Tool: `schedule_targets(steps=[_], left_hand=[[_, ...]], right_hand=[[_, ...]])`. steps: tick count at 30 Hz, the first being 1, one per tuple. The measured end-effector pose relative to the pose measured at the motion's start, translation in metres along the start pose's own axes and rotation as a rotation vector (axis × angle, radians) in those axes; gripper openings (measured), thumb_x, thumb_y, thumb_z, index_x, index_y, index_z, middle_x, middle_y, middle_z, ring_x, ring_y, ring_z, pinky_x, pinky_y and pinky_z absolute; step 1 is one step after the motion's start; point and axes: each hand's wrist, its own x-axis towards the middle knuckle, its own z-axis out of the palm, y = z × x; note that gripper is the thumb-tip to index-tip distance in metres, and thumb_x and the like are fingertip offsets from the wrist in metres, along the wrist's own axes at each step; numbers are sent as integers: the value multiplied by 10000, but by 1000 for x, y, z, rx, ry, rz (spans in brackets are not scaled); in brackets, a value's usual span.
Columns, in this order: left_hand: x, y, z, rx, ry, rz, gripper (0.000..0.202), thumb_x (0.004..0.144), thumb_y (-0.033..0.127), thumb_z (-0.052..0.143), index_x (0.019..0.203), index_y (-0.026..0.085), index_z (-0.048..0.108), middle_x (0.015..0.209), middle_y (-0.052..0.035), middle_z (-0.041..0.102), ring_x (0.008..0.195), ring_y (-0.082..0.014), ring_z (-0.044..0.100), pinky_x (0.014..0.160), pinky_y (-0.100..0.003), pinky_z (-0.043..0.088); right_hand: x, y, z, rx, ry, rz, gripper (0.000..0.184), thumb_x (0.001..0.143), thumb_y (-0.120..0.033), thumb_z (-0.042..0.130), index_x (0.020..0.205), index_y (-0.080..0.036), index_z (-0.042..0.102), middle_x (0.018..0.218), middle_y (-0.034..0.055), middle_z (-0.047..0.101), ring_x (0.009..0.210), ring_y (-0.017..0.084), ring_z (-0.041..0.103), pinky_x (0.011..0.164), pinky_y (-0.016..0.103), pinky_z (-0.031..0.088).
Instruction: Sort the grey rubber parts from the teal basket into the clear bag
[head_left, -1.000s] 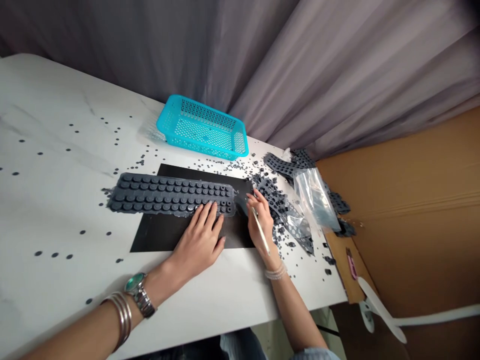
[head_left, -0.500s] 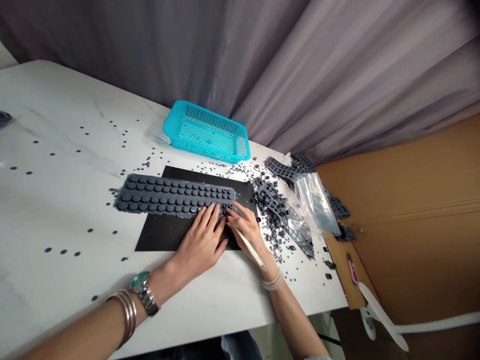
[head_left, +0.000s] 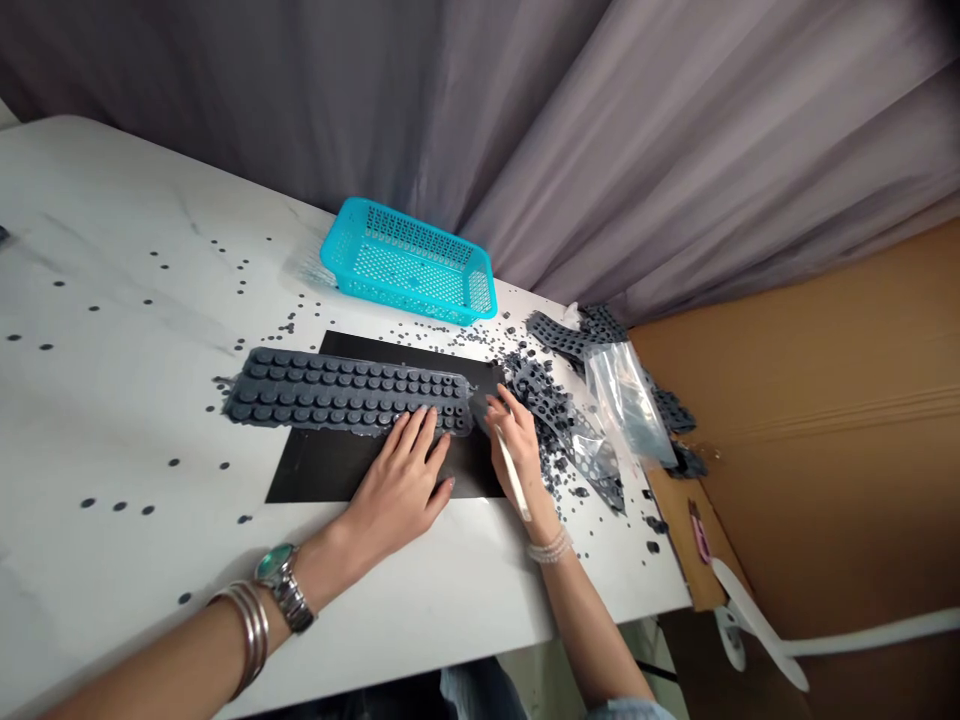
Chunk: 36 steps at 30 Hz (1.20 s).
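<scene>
A long dark grey rubber keypad sheet (head_left: 345,398), with rows of round keys, lies across a black mat (head_left: 322,470) on a white marble-look table (head_left: 112,420). My left hand (head_left: 397,480) presses flat on the sheet's near edge, fingers apart, holding nothing. My right hand (head_left: 514,445) rests at the sheet's right end and grips a slim white pen-like tool (head_left: 512,478). The tool's tip is hidden by my fingers. Punched grey rubber scraps (head_left: 551,405) lie just right of that hand.
A turquoise plastic basket (head_left: 409,265) stands beyond the mat. A clear plastic bag (head_left: 622,405) lies among the scraps. Several small dark rubber dots speckle the table. Cardboard (head_left: 810,450) stands at the right, and a grey curtain (head_left: 675,150) hangs behind.
My right hand has moved right, away from my left hand, back to the sheet's end. My left hand stays on the sheet. The view has shifted slightly.
</scene>
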Motion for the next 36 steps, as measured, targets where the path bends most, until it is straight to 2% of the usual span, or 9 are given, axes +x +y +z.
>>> schedule_targets(steps=[3, 8, 16, 22, 28, 32, 36], left_hand=[[-1, 0, 0, -6, 0, -6, 544, 915, 413, 428, 1341, 90, 530, 1510, -235, 340, 1414, -356, 272, 1159, -503, 249], [0, 0, 1, -14, -4, -14, 545, 919, 425, 415, 1326, 88, 547, 1501, -234, 358, 1411, -347, 284, 1171, -488, 227], [0, -1, 0, -15, -14, -13, 534, 927, 410, 398, 1319, 83, 551, 1503, -236, 354, 1413, -347, 280, 1174, -487, 218], [0, 0, 0, -9, -11, -14, 530, 920, 396, 419, 1336, 89, 532, 1507, -226, 352, 1413, -341, 284, 1169, -489, 233], [1, 0, -1, -4, -11, -13, 529, 907, 391, 446, 1328, 84, 539, 1494, -232, 372, 1406, -346, 298, 1168, -489, 239], [1, -1, -2, -7, -15, -13, 540, 908, 396, 441, 1348, 95, 522, 1498, -228, 367, 1406, -344, 297, 1166, -483, 245], [1, -2, -2, -20, -17, -10, 528, 911, 384, 440, 1356, 110, 517, 1507, -218, 356, 1408, -343, 293, 1160, -483, 257]], right_hand=[[1, -7, -1, -25, 3, -44, 186, 935, -125, 481, 1034, -225, 603, 1309, 139, 600, 1257, 262, 544, 961, 470, 510], [4, -23, 2, -48, -87, -163, 160, 894, -107, 565, 991, -231, 596, 1154, 100, 709, 1275, 255, 527, 946, 465, 483], [5, -20, 0, -103, -161, -199, 134, 912, -140, 549, 1013, -218, 593, 1170, 124, 703, 1293, 258, 507, 951, 473, 464], [4, -15, -2, -136, -244, -256, 167, 950, -143, 475, 1061, -189, 592, 1250, 158, 655, 1333, 251, 463, 973, 472, 461], [11, -23, -6, -156, -308, -330, 211, 965, -109, 422, 1092, -152, 585, 1261, 188, 642, 1324, 225, 477, 1006, 428, 460], [11, -21, -5, -163, -257, -288, 201, 964, -105, 424, 1078, -166, 578, 1231, 178, 662, 1304, 217, 501, 993, 416, 470], [6, -5, -2, -206, -58, -102, 201, 964, -86, 382, 1034, -171, 550, 1206, 212, 659, 1301, 263, 500, 937, 495, 474]])
